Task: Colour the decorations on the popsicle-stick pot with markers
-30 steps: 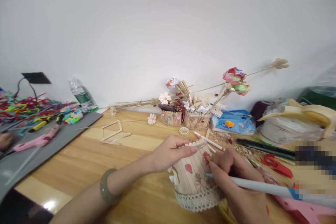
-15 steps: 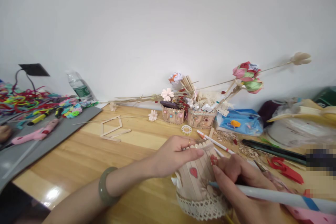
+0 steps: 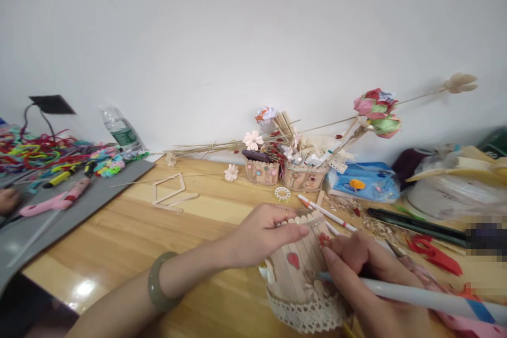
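Note:
A small pot made of popsicle sticks (image 3: 295,269), trimmed with white lace at its base and a red heart on its side, stands on the wooden table (image 3: 130,232). My left hand (image 3: 263,235) grips its upper rim, thumb along the front. My right hand (image 3: 366,280) is closed around a long white tool with a blue band (image 3: 420,298), whose tip touches the pot's lower right side beside a flower decoration.
Behind stand two decorated stick baskets (image 3: 287,171) with paper flowers (image 3: 376,111), pens (image 3: 327,214), a blue tissue pack (image 3: 362,182), red scissors (image 3: 433,251). At left a grey mat (image 3: 51,216) carries pipe cleaners, a pink glue gun (image 3: 53,202), a water bottle (image 3: 121,134), another person's hand (image 3: 8,200).
The view shifted slightly, and the pot and both hands sit a little lower and further right in the picture. The grips and the tool tip's place stay the same.

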Action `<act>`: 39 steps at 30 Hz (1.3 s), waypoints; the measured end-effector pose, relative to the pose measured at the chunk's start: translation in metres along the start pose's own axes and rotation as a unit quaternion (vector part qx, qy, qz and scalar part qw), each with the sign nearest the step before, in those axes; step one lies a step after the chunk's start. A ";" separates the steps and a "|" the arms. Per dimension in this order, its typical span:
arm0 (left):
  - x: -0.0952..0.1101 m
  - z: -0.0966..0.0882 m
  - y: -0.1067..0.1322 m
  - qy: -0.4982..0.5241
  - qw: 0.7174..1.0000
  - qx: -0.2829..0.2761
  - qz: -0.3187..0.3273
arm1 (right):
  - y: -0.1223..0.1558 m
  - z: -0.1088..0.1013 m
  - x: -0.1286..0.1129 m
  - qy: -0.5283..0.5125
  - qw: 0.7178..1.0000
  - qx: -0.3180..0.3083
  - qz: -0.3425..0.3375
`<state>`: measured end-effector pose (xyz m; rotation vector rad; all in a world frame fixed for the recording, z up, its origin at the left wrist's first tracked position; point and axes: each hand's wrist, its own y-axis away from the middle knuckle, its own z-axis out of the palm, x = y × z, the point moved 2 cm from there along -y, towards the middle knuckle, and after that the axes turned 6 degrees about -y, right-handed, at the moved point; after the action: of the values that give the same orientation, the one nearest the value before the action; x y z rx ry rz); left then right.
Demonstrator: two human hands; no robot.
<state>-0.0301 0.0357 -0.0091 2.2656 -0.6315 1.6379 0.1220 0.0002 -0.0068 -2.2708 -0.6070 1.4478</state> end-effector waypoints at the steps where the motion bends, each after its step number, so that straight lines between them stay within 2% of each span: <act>1: 0.000 0.000 0.000 0.002 1.000 -0.002 -0.002 | 0.000 0.000 0.000 -0.007 1.000 0.008 0.003; 5: 0.000 0.000 -0.001 0.007 1.000 -0.005 0.001 | 0.002 0.001 0.002 -0.016 1.000 -0.004 0.023; 11: 0.000 0.000 -0.001 -0.006 1.000 -0.002 -0.001 | 0.003 0.001 0.003 0.006 1.000 -0.017 0.017; 16: 0.001 0.001 0.000 0.002 1.000 -0.004 -0.014 | 0.003 0.001 0.001 0.000 1.000 0.013 0.025; 31: -0.001 0.002 0.001 0.009 1.000 -0.010 -0.012 | 0.004 -0.001 -0.001 0.023 0.999 -0.030 0.034; 34: -0.001 0.003 0.002 0.017 0.999 -0.015 -0.023 | 0.003 -0.003 0.000 -0.005 0.999 0.009 0.044; 36: -0.001 0.003 0.002 0.016 1.000 -0.013 -0.023 | 0.002 -0.004 0.000 -0.010 0.999 0.017 0.039; 39: 0.000 0.003 0.002 0.021 1.000 -0.012 -0.009 | 0.001 -0.006 -0.003 0.039 0.999 -0.001 0.001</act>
<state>-0.0287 0.0327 -0.0101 2.2084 -0.6150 1.6546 0.1265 -0.0028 -0.0029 -2.3182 -0.5818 1.3534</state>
